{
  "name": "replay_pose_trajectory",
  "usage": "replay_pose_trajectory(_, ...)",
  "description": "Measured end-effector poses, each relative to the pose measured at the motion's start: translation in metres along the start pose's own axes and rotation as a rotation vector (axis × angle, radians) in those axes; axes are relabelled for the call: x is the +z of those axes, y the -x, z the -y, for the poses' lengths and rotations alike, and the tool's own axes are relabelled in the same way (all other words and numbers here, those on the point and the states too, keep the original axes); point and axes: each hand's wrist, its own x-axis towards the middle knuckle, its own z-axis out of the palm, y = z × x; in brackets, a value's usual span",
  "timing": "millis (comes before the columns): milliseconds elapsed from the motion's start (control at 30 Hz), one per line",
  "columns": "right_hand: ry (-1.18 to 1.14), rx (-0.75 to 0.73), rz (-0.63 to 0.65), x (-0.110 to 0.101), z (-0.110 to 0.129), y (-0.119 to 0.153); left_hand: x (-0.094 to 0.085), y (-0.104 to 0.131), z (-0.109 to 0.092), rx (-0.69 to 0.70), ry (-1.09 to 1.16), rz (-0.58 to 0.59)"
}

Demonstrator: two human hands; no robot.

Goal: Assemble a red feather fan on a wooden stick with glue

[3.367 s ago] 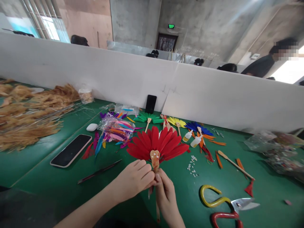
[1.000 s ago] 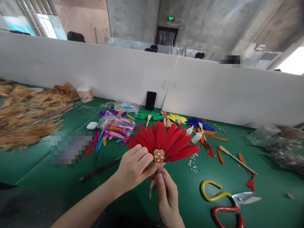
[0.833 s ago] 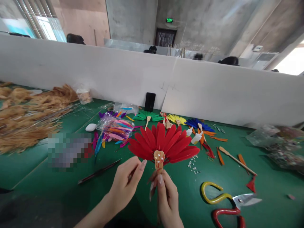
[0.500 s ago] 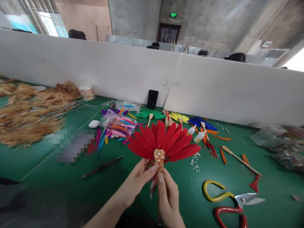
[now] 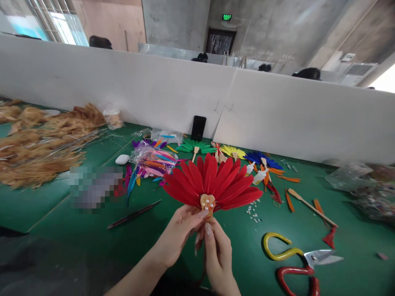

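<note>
Two hands meet low in the middle of the view, both closed on one red feather fan; the right hand grips the stick below the fan with its thumb pointing up, and the left hand pinches the base from the left, its fingertips touching the small wooden heart dotted with white beads; the fan is held upright above the green table, its feathers spread wide; just right of the hands lie scissors with one yellow and one red handle, blades pointing right; to the left a thin dark tool lies slanted on the cloth; a scatter of tiny white beads sits just right of the fan; beyond it stand two small glue bottles, with orange feathers and a wooden stick near them; further left a clear bag of mixed feathers rests beside a small white oval object; further back lie a green fan, a yellow fan and a blue fan; a black phone leans on the white partition; far left, tan dried grass is piled up.
</note>
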Motion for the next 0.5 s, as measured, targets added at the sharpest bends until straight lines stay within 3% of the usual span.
replay_pose_trajectory(333, 0.009, 0.010, 0.005, 0.0019, -0.0024, 0.0009, 0.0001, -0.0002, -0.0006, -0.068, 0.125, -0.121)
replay_pose_trajectory(500, 0.017, 0.004, 0.002, 0.0011, -0.0031, 0.0021, 0.0014, -0.0003, -0.0006, -0.090, 0.141, -0.107)
